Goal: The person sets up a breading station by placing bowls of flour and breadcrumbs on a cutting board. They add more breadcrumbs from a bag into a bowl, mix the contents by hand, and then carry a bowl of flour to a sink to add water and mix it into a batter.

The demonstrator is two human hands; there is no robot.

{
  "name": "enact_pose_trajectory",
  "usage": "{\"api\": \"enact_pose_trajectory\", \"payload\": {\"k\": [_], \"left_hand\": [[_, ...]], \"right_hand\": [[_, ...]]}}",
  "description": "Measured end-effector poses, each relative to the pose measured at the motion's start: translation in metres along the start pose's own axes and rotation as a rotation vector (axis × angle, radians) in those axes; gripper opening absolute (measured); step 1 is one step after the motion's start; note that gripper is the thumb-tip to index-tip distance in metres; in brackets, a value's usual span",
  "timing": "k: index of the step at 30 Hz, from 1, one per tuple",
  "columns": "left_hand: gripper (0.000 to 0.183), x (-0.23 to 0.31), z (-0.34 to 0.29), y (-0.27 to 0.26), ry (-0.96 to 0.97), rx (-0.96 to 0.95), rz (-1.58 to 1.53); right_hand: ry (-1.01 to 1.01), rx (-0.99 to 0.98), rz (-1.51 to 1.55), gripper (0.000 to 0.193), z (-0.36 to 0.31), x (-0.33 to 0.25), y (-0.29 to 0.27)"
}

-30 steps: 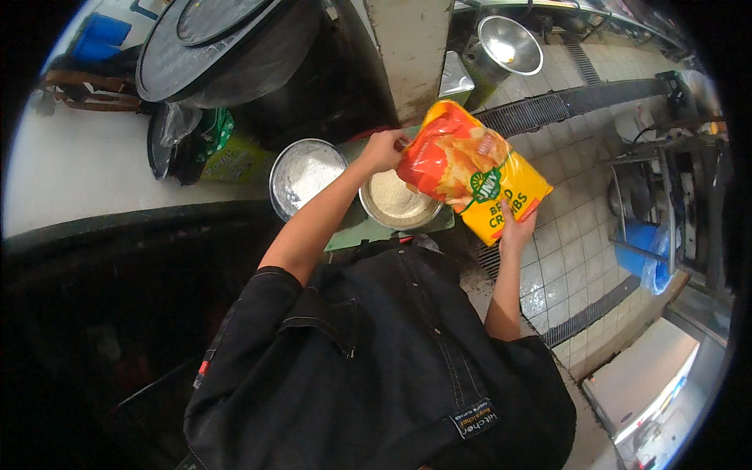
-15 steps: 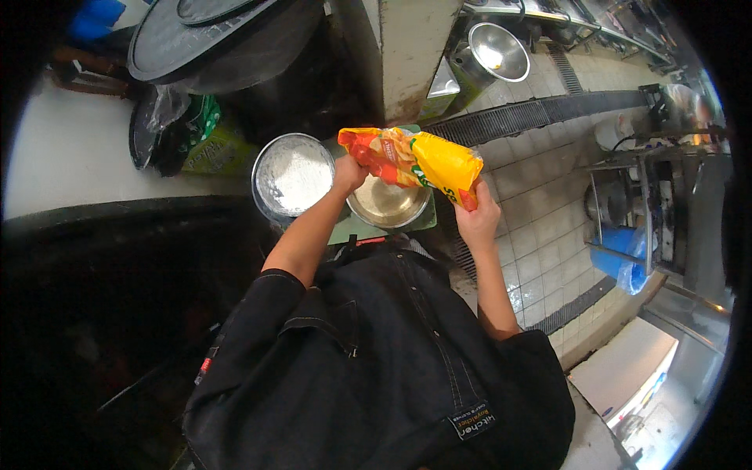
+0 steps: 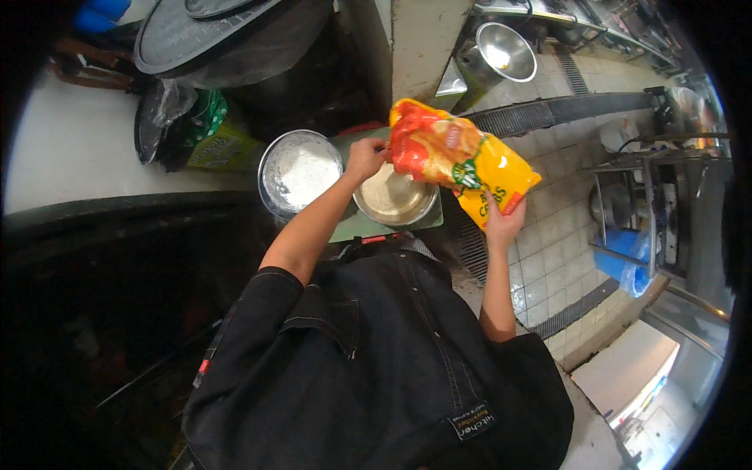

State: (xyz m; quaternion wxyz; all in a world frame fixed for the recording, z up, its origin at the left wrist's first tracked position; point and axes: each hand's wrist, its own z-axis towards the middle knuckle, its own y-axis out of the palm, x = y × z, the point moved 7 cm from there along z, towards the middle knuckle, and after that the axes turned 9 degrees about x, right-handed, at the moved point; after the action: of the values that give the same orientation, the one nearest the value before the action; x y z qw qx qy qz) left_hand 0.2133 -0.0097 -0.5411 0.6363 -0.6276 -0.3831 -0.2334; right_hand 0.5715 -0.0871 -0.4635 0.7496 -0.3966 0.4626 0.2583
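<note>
An orange and yellow food bag (image 3: 454, 157) is held tilted over a round metal bowl (image 3: 395, 200) on a green scale platform (image 3: 348, 227). My left hand (image 3: 366, 157) grips the bag's upper left end, above the bowl. My right hand (image 3: 501, 223) supports the bag's lower right end from beneath. A second metal bowl (image 3: 300, 171) with white powder stands just left of the first. Whether anything falls from the bag I cannot tell.
A green packet (image 3: 215, 137) lies on the white counter (image 3: 70, 164) at left, under a big dark pot with a lid (image 3: 196, 31). A steel bucket (image 3: 501, 55) stands at the back. Tiled floor (image 3: 548, 243) and a drain grate (image 3: 548, 110) lie to the right.
The bag has turned from edge-on to broad side up, with its right end lowered. Both hands kept hold of it above the bowl.
</note>
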Motion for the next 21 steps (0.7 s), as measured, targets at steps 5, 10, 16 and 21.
{"api": "enact_pose_trajectory", "payload": {"k": [5, 10, 16, 21], "left_hand": [[0.021, 0.049, 0.017, 0.012, 0.128, -0.068, -0.004], [0.020, 0.096, 0.022, 0.027, 0.218, -0.107, 0.005], [0.020, 0.169, 0.015, 0.017, 0.167, -0.136, -0.107], [0.022, 0.212, -0.024, -0.027, -0.009, -0.180, -0.375]], "right_hand": [[0.393, 0.046, 0.404, 0.060, 0.003, 0.076, -0.015], [0.710, -0.007, 0.632, 0.054, -0.020, 0.144, -0.013], [1.198, -0.257, 0.784, 0.045, -0.067, 0.197, 0.022], [1.391, -0.617, 0.895, 0.048, -0.102, 0.165, 0.077]]}}
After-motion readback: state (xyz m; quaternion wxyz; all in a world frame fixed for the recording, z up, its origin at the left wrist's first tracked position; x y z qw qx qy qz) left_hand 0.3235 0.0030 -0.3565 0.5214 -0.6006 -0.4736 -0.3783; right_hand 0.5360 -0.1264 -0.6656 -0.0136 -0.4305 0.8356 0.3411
